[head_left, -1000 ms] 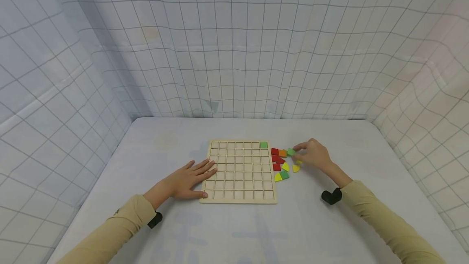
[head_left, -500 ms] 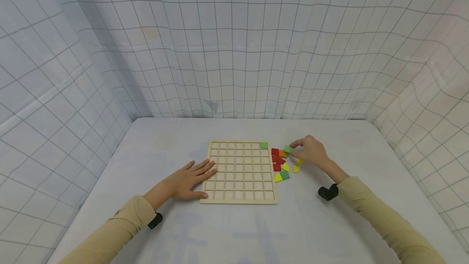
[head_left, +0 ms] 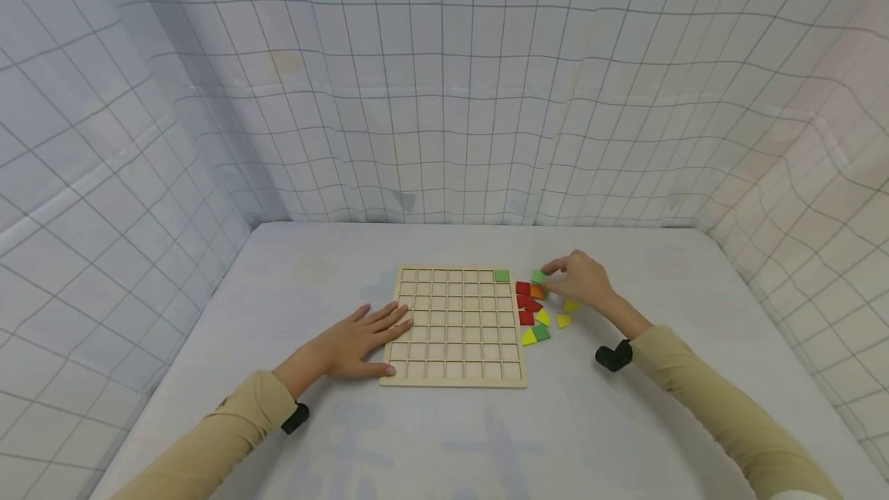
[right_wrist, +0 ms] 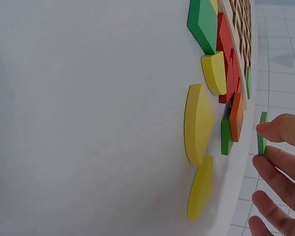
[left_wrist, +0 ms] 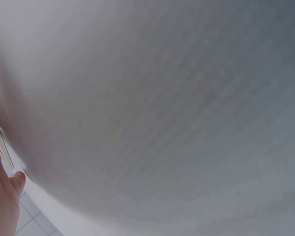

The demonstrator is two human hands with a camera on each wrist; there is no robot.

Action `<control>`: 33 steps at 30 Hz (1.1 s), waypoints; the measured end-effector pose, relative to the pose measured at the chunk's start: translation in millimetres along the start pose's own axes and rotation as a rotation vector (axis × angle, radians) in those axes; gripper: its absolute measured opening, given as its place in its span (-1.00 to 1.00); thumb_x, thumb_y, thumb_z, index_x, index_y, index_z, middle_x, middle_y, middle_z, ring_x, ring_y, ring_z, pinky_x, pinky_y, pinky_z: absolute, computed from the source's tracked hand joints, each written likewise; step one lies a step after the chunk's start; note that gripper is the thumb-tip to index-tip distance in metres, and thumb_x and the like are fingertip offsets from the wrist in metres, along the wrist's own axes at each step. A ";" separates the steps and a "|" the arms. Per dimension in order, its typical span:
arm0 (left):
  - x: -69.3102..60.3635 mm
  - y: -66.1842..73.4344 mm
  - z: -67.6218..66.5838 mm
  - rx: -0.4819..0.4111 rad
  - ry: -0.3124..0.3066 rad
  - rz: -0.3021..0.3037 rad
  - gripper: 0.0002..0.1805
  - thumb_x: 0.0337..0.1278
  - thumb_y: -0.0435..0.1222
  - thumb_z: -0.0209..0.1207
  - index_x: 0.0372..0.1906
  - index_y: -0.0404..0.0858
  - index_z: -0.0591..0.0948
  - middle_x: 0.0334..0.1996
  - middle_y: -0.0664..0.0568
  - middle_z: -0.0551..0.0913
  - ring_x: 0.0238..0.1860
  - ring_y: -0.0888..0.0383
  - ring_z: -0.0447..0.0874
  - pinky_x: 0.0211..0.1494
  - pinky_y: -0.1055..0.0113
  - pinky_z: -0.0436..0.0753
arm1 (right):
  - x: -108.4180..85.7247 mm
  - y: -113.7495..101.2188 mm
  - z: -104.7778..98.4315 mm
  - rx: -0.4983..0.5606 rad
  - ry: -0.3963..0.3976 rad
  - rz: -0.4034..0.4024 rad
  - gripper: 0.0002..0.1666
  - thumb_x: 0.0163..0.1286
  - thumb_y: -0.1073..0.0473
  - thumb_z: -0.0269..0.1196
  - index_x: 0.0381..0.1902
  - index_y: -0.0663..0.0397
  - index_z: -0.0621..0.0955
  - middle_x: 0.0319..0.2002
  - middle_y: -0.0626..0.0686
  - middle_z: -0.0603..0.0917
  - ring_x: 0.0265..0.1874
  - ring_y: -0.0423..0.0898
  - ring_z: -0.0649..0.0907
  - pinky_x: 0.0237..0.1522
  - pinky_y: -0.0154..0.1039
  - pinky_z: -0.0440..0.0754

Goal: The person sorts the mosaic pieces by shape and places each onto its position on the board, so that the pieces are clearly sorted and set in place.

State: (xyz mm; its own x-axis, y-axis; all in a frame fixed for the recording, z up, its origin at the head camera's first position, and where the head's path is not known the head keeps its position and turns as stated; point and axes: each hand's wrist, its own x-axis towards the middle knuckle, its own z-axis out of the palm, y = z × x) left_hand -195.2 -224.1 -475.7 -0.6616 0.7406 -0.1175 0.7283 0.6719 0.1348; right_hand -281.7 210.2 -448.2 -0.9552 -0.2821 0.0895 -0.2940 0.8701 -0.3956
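A wooden grid board (head_left: 451,319) lies flat on the white table, one green square tile (head_left: 501,275) in its far right cell. The left hand (head_left: 357,342) rests with spread, straight fingers on the board's left edge. Between thumb and fingers the right hand (head_left: 582,281) pinches another green square tile (right_wrist: 262,132), held up just right of the board's far corner. Below it lie red tiles (head_left: 523,288), an orange tile (right_wrist: 237,118) leaning on a green one (right_wrist: 226,132), and yellow pieces (right_wrist: 197,125). In the left wrist view only part of the left hand (left_wrist: 4,196) shows.
Several loose pieces crowd the board's right edge, among them a green tile (head_left: 540,332) beside a yellow piece (head_left: 529,336). A grid-patterned cloth (head_left: 444,99) hangs behind the table (head_left: 444,438) and along both sides.
The right hand has lifted the green tile from beside the orange one and carried it left and away from the person, toward the board's far right corner. The left hand stays put.
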 end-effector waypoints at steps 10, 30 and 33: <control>0.2 1.5 -1.6 -0.006 -0.012 -0.006 -0.12 0.26 0.28 -0.09 0.54 0.00 -0.01 0.56 0.01 -0.10 0.56 -0.02 -0.15 0.49 -0.19 -0.03 | 10.9 -9.0 4.3 0.014 0.000 -0.015 -0.68 0.15 -0.02 0.37 -0.16 -0.03 0.77 -0.28 -0.02 0.75 -0.20 -0.03 0.56 -0.33 -0.27 0.51; -0.2 6.3 -7.0 0.017 -0.015 0.001 -0.14 0.27 0.23 -0.04 0.54 -0.07 0.04 0.55 -0.07 -0.04 0.55 -0.07 -0.10 0.47 -0.23 0.03 | 26.9 -30.3 14.6 0.044 -0.020 -0.086 -0.66 0.13 0.00 0.41 -0.15 -0.01 0.76 -0.22 0.00 0.77 -0.19 -0.02 0.60 -0.26 -0.17 0.57; -0.5 7.2 -8.3 0.020 -0.009 0.006 -0.14 0.27 0.23 -0.03 0.53 -0.09 0.06 0.54 -0.08 -0.02 0.54 -0.10 -0.07 0.45 -0.25 0.05 | 28.9 -33.2 16.1 0.052 -0.023 -0.081 -0.67 0.13 0.01 0.39 -0.15 -0.01 0.76 -0.24 0.01 0.75 -0.20 -0.03 0.59 -0.27 -0.19 0.56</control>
State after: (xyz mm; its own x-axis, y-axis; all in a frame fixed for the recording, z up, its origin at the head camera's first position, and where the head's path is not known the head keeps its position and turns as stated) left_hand -191.1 -219.6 -466.5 -0.6554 0.7448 -0.1255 0.7360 0.6671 0.1155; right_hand -299.0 166.7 -447.1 -0.9272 -0.3603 0.1021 -0.3673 0.8220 -0.4352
